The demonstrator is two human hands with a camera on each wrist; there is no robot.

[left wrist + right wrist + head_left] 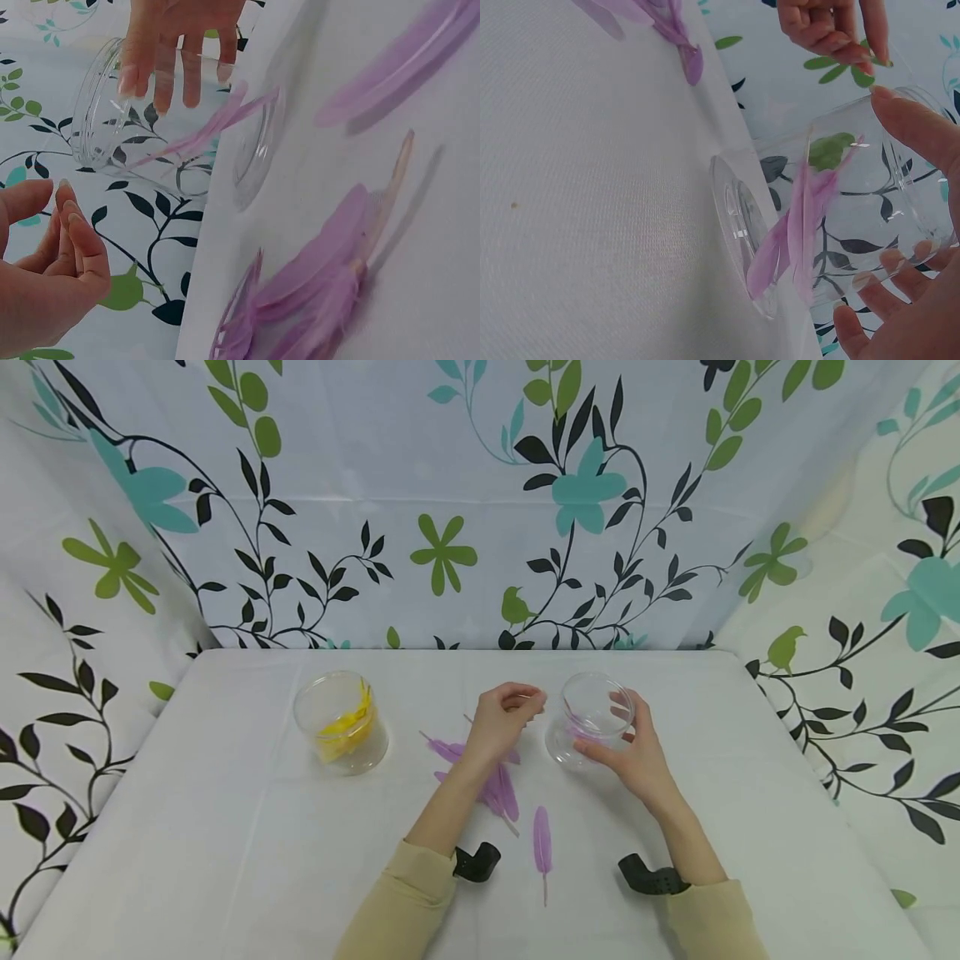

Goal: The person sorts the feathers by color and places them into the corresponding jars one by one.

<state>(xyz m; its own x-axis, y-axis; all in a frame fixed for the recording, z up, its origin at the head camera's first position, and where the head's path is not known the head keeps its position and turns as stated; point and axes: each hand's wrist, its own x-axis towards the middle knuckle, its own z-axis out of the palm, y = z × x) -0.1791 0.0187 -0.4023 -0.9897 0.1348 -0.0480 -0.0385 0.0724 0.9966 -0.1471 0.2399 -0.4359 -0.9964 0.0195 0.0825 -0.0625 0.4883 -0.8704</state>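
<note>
Right hand point(635, 756) wraps clear jar point(572, 714), purple feathers point(801, 225) inside. Left hand point(504, 720) beside rim, fingertips bunched, can't see anything pinched. Feather pile point(498, 793) sits left of jar, way closer to left hand; lone feather point(542, 839) lies quill toward person.

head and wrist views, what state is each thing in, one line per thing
Right jar, upright, uncovered, gripped
Purple feathers in it, leaning inside
Right hand, holding the right jar
Left hand, fingers bent, holding nothing visible
Left jar, upright, uncovered, standing untouched
Yellow pieces, inside the left jar
Purple feather pile, loose, overlapping
Single purple feather, lying apart from the pile
</note>
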